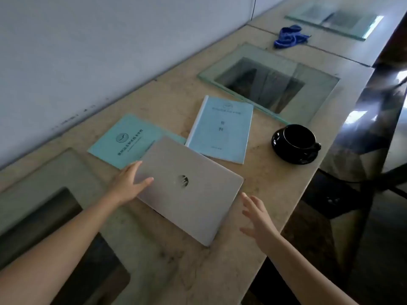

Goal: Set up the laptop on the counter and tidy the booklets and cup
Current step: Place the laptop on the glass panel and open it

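Note:
A closed silver laptop (pixel 189 190) lies at an angle on the beige stone counter (pixel 231 271), its far corner resting over a teal booklet (pixel 127 139). A light blue booklet (pixel 222 129) lies just beyond the laptop, to the right of the teal one. A black cup on a black saucer (pixel 296 143) stands to the right, near the counter's edge. My left hand (pixel 130 183) rests on the laptop's left edge, fingers spread, thumb on the lid. My right hand (pixel 257 219) hovers open just off the laptop's right corner, not touching it.
A glass pane (pixel 319 95) covers a dark recess beyond the booklets; another recess (pixel 55 216) lies under my left arm. A blue cord (pixel 288 37) and a further glass pane (pixel 334 20) lie far back. The wall (pixel 88 51) runs along the left; the counter drops off at right.

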Available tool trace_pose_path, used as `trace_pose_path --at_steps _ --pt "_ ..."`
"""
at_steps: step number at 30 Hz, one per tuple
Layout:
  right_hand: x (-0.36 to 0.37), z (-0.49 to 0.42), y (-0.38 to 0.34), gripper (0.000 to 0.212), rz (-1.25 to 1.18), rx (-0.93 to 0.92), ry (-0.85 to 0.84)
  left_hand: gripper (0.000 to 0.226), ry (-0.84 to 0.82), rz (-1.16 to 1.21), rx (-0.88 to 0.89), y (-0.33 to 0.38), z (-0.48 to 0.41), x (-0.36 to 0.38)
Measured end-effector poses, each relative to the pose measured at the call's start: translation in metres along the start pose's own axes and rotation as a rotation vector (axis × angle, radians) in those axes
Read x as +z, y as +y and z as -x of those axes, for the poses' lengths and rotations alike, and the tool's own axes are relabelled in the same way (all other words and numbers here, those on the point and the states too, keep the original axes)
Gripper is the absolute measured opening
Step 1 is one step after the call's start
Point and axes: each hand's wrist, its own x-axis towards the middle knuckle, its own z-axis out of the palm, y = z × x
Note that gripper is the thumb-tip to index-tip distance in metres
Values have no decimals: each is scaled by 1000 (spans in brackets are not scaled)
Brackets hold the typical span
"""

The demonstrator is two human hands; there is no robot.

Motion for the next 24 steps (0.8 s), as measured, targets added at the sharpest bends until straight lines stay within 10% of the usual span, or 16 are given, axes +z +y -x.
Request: trace_pose_path --at_steps 14,24 --pt "15 -30 14 22 -135 244 -24 94 7 -42 -231 -7 -75 22" --pt "40 -32 12 41 -242 204 -4 84 20 408 -334 -30 -39 32"
